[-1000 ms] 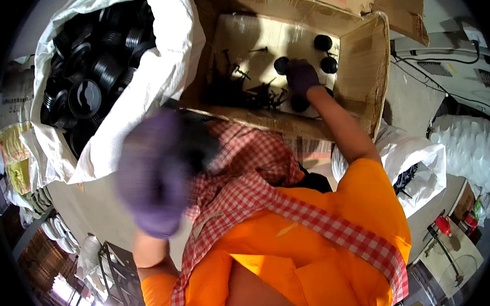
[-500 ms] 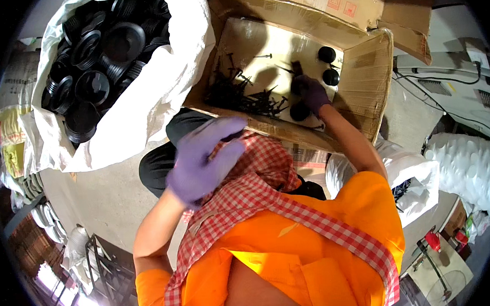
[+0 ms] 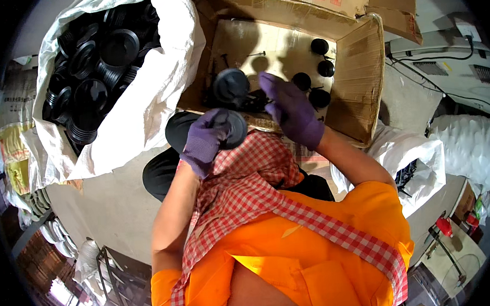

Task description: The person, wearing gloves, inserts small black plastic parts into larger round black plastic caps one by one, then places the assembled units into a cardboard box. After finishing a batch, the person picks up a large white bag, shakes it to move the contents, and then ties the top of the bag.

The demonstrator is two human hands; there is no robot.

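Observation:
In my left hand [image 3: 204,141], gloved in purple, a black round disc [image 3: 236,130] is gripped by its edge above my lap. Just past it, over the near side of the cardboard box [image 3: 360,72], is a second black disc [image 3: 231,86], blurred; what supports it I cannot tell. My right hand [image 3: 295,110], also gloved, hovers over the box's near edge with fingers apart and nothing visible in it. Several black round-headed pieces [image 3: 319,98] lie at the right of the box floor. The dark pile of thin pins is mostly hidden behind the disc and my hands.
A white woven sack [image 3: 177,73] full of black ribbed round pieces [image 3: 91,94] stands at the left. To the right of my lap is a white bag [image 3: 428,168] with dark pieces inside. A cable [image 3: 447,90] runs along the far right.
My right hand has come out of the box toward the left hand. My left hand, empty before, now grips a disc. More round-headed pieces show at the box's right.

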